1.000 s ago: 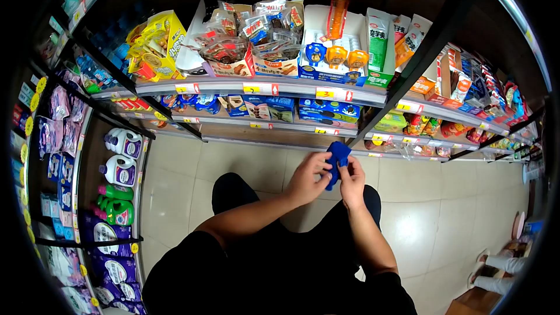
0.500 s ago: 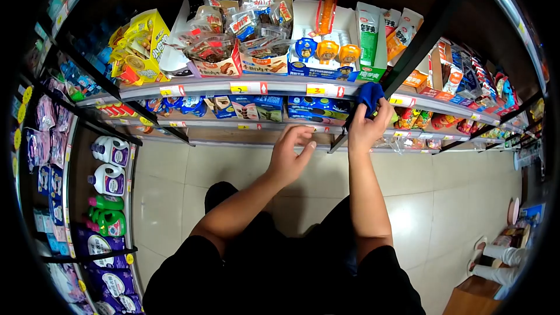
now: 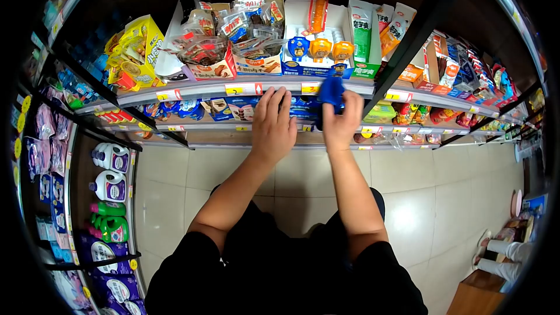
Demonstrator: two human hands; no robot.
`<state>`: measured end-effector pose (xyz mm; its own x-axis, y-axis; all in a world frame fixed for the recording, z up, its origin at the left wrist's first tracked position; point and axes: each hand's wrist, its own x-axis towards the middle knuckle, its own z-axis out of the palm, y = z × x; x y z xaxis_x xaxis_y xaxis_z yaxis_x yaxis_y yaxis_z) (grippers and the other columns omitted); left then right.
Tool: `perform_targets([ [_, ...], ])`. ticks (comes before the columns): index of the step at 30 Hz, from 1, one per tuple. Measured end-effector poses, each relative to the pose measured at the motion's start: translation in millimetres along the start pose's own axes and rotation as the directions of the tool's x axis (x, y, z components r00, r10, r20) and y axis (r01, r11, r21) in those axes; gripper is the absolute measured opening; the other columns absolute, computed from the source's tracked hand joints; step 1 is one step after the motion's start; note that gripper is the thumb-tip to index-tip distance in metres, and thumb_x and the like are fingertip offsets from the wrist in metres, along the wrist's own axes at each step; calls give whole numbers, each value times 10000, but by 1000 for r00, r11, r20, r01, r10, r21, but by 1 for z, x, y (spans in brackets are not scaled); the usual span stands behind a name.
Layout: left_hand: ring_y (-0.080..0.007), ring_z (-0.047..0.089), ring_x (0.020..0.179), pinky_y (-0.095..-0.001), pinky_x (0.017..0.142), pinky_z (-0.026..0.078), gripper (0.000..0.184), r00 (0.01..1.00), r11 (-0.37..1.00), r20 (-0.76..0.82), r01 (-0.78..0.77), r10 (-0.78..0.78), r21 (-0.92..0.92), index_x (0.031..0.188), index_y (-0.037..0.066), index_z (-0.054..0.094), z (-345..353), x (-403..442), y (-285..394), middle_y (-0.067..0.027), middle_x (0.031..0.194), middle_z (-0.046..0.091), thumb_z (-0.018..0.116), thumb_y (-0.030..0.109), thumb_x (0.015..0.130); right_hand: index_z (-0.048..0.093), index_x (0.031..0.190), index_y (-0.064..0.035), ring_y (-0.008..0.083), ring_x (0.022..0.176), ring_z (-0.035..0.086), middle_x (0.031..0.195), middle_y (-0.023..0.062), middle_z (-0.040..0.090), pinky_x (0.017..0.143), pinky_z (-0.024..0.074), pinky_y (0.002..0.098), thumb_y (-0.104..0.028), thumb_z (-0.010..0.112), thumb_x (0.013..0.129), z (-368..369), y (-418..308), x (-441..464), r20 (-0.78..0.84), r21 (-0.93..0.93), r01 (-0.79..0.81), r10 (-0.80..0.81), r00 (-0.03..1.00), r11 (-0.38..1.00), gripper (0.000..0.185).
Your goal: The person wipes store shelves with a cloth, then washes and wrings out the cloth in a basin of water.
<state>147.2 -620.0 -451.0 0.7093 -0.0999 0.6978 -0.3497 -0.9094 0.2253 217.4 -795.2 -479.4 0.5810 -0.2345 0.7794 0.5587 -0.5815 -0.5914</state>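
My right hand (image 3: 343, 125) grips a bunched dark blue cloth (image 3: 331, 92) against the front edge of the upper shelf (image 3: 204, 91). The cloth partly covers a price tag (image 3: 309, 88) and the lower part of a blue and white snack box (image 3: 300, 70). My left hand (image 3: 274, 128) is open, fingers stretched toward the same shelf edge just below another price tag (image 3: 244, 89). Whether its fingertips touch the edge I cannot tell. Behind the hands stand open boxes of packaged snacks (image 3: 256, 64) and a green box (image 3: 365, 70).
A black upright post (image 3: 411, 41) rises right of my right hand. More snacks (image 3: 408, 114) fill the lower shelf. On the left shelf stand white jugs (image 3: 111, 186) and green bottles (image 3: 114, 229). A person's legs (image 3: 501, 259) show at the right, near a brown box (image 3: 475, 293).
My right hand has moved left along the shelf edge with the blue cloth, away from the post. My left hand has shifted slightly left and up to the edge, its fingers straightening.
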Motion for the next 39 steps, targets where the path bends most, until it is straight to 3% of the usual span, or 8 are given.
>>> perform_targets([
  [3, -426, 488, 1443, -541, 1193, 414, 652, 1000, 1000, 9, -3, 3, 23, 1453, -10, 608, 1, -4, -6, -186, 1522, 549, 794, 96, 837, 630, 1149, 11, 405, 1067, 641, 1140, 199, 642, 951, 537, 475, -61, 806, 858, -34, 43, 18, -137, -163, -56, 34, 990, 985, 348],
  [11, -449, 451, 1474, -556, 1206, 399, 810, 993, 989, -70, 102, -95, 104, 1571, 30, 486, -14, -13, -29, -213, 1533, 473, 815, 92, 834, 656, 1159, 29, 354, 1028, 644, 1129, 173, 643, 927, 545, 421, -27, 767, 851, -26, 32, 15, -197, -160, -28, -4, 980, 987, 332],
  [17, -472, 431, 1489, -567, 1220, 384, 834, 989, 980, -9, 151, -151, 130, 1590, 32, 480, -13, -11, -21, -231, 1561, 446, 817, 106, 831, 719, 1112, -12, 354, 1001, 682, 1095, 156, 667, 879, 573, 437, -19, 838, 782, 17, -13, -12, 36, 133, -22, 17, 999, 991, 351],
  [24, -476, 433, 1500, -572, 1211, 400, 832, 983, 962, 46, 165, -179, 217, 1605, 29, 465, -20, -10, -15, -232, 1568, 463, 789, 128, 845, 683, 1042, -10, 344, 897, 649, 973, 154, 661, 772, 532, 433, -65, 826, 822, -31, 37, 19, 22, -19, -6, 6, 1000, 1000, 268],
  [25, -476, 433, 1500, -572, 1211, 400, 832, 978, 953, 44, 185, -201, 241, 1605, 29, 465, -20, -14, -14, -232, 1568, 463, 789, 128, 845, 679, 1047, -16, 366, 938, 663, 984, 158, 647, 835, 554, 445, -48, 824, 803, -41, 46, 24, -2, -52, -99, 99, 995, 994, 285],
  [26, -462, 437, 1504, -569, 1204, 402, 834, 980, 955, 47, 178, -194, 238, 1607, 30, 462, -20, -13, -15, -226, 1569, 467, 779, 128, 843, 680, 1058, -2, 358, 928, 663, 1003, 160, 651, 829, 553, 439, -44, 810, 825, -48, 52, 30, -88, -61, -49, 44, 995, 997, 270],
  [32, -446, 450, 1494, -559, 1211, 398, 773, 984, 976, 48, 161, -169, 148, 1562, 16, 494, -38, -9, -20, -216, 1529, 497, 773, 116, 848, 702, 1103, 33, 366, 929, 682, 1016, 174, 666, 837, 556, 451, -40, 812, 846, -54, 50, 33, -87, -79, -68, 61, 994, 995, 289],
  [39, -463, 466, 1463, -564, 1202, 408, 705, 985, 961, -62, 173, -164, 217, 1500, 30, 550, -82, -29, -107, -222, 1484, 525, 777, 97, 835, 699, 1158, 77, 377, 990, 687, 1077, 195, 677, 887, 562, 445, -25, 769, 856, -40, 49, 22, -179, -124, -62, 39, 983, 990, 326],
])
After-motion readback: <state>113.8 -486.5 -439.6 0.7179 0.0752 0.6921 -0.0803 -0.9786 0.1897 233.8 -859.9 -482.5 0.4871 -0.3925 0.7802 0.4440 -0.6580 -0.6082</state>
